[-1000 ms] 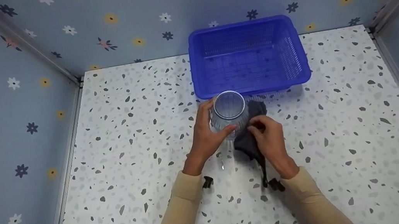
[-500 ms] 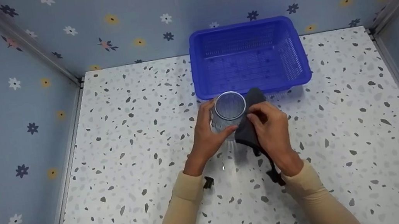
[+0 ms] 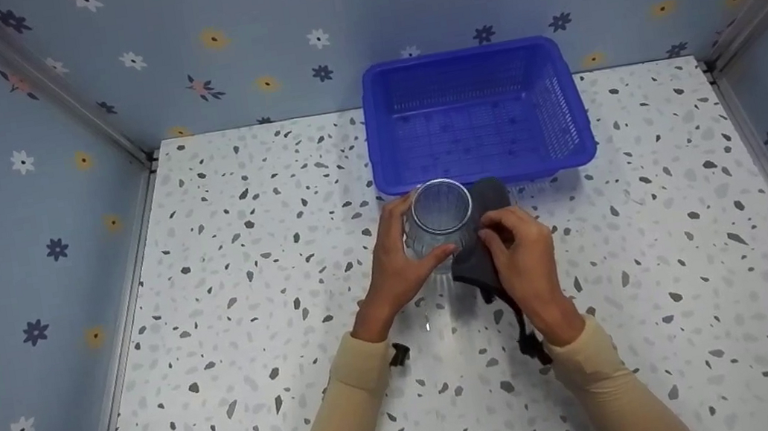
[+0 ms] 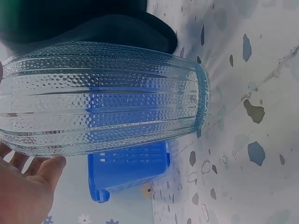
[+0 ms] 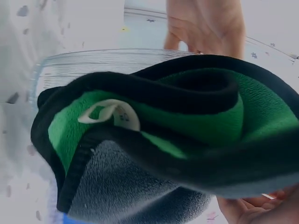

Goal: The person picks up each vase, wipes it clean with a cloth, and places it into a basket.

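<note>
A clear ribbed glass vase (image 3: 430, 237) stands upright on the tabletop, its round mouth facing up. My left hand (image 3: 397, 265) grips it from the left, with the thumb across the near side; in the left wrist view, its textured wall (image 4: 107, 105) fills the middle. Against the vase's right side lies a dark grey cloth (image 3: 474, 268), pinched by my right hand (image 3: 529, 259). The right wrist view shows the cloth (image 5: 131, 172) folded, with a green inner face, black edging and a white tag (image 5: 126, 116). It hides much of the vase there.
Just behind the vase sits a blue perforated plastic basket (image 3: 483, 175), near the back wall. Flower-patterned panels (image 3: 242, 62) enclose the speckled white tabletop (image 3: 250, 279) at the back and both sides. Small black pieces (image 3: 399, 354) show beside the wrists.
My right hand has moved a little to the right and away from me along the vase with the cloth, whose hanging end is drawn up. The left hand and vase stay nearly still.
</note>
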{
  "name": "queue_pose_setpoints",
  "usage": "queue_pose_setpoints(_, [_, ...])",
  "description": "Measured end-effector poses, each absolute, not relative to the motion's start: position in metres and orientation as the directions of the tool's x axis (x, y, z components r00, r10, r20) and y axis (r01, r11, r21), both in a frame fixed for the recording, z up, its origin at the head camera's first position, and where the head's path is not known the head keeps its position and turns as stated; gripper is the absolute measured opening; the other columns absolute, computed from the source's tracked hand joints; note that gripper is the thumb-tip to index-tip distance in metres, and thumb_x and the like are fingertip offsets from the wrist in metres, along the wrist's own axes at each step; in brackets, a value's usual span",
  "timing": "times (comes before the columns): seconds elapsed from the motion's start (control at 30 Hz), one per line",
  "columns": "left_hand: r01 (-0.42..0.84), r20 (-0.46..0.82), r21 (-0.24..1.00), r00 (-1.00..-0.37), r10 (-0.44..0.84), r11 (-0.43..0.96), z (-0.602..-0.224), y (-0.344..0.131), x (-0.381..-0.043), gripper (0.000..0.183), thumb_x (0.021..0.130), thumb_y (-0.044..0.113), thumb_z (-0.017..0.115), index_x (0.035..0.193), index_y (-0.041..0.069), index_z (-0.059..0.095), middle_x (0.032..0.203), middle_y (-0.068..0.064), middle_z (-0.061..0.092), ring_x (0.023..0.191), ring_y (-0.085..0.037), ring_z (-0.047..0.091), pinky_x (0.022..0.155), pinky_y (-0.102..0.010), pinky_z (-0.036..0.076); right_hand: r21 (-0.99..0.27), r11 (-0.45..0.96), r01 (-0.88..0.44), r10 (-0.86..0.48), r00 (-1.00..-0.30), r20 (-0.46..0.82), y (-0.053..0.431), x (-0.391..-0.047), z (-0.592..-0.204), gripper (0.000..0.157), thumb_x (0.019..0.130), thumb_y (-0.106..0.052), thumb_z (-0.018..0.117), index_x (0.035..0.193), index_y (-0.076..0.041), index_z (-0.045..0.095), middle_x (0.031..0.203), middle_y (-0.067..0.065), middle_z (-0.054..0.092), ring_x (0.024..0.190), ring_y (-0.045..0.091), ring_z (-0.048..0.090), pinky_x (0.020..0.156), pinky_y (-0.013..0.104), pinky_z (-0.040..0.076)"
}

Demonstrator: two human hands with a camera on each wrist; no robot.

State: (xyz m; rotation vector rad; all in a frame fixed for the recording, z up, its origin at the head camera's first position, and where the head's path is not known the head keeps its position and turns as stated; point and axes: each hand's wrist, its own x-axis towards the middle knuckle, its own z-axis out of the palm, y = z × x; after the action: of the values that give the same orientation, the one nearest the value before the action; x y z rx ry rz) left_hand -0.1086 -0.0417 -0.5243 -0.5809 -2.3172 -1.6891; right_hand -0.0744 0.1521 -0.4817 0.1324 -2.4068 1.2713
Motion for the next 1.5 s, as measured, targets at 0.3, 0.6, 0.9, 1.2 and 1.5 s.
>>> queue_pose_setpoints(0.3, [0.416,0.371,0.864,-0.907,0.200,0.283,-0.525,-0.043,-0.107,0.090,0.084,0.027,0.092,0.157,0.005,0.043,0.153,-0.012,0.048,0.144,-0.023,0.046,0.117,-0.044,0.041,-0.801,0.562,-0.204,0.101,-0.945,0.311,0.155,-0.072,-0.516,0.011,0.089,0.014,0.075,0.097,0.006,0.074,0.095,0.019,0.074,0.090,0.033,0.072,0.081,0.047,0.058])
queue_pose_setpoints(0.6, [0.433,0.390,0.857,-0.899,0.200,0.280,-0.524,-0.042,-0.108,0.090,0.084,0.028,0.092,0.157,0.005,0.043,0.152,-0.013,0.048,0.142,-0.024,0.047,0.117,-0.044,0.042,-0.770,0.625,-0.129,0.060,-0.975,0.212,0.152,-0.081,-0.561,0.009,0.089,0.013,0.074,0.091,0.004,0.072,0.089,0.020,0.073,0.082,0.036,0.069,0.076,0.052,0.055])
queue_pose_setpoints(0.9, [0.434,0.393,0.857,-0.899,0.193,0.278,-0.524,-0.042,-0.109,0.089,0.084,0.027,0.092,0.156,0.007,0.043,0.153,-0.012,0.047,0.144,-0.024,0.046,0.118,-0.045,0.041,-0.790,0.604,-0.102,0.075,-0.980,0.185,0.153,-0.081,-0.552,0.009,0.089,0.012,0.075,0.091,0.003,0.074,0.089,0.018,0.074,0.083,0.034,0.071,0.077,0.049,0.056])
queue_pose_setpoints(1.2, [0.432,0.390,0.856,-0.900,0.193,0.284,-0.525,-0.044,-0.108,0.090,0.083,0.026,0.092,0.156,0.005,0.043,0.151,-0.013,0.048,0.143,-0.024,0.046,0.118,-0.043,0.041,-0.826,0.539,-0.163,0.110,-0.959,0.261,0.156,-0.075,-0.505,0.008,0.090,0.010,0.077,0.093,0.003,0.076,0.090,0.016,0.075,0.082,0.027,0.069,0.074,0.033,0.053])
queue_pose_setpoints(1.5, [0.444,0.402,0.849,-0.894,0.196,0.285,-0.526,-0.043,-0.108,0.088,0.085,0.026,0.092,0.156,0.006,0.043,0.152,-0.013,0.047,0.142,-0.024,0.047,0.116,-0.044,0.042,-0.789,0.553,-0.267,0.106,-0.917,0.384,0.151,-0.076,-0.471,0.007,0.091,0.007,0.079,0.096,0.004,0.077,0.091,0.016,0.074,0.081,0.026,0.068,0.073,0.028,0.051])
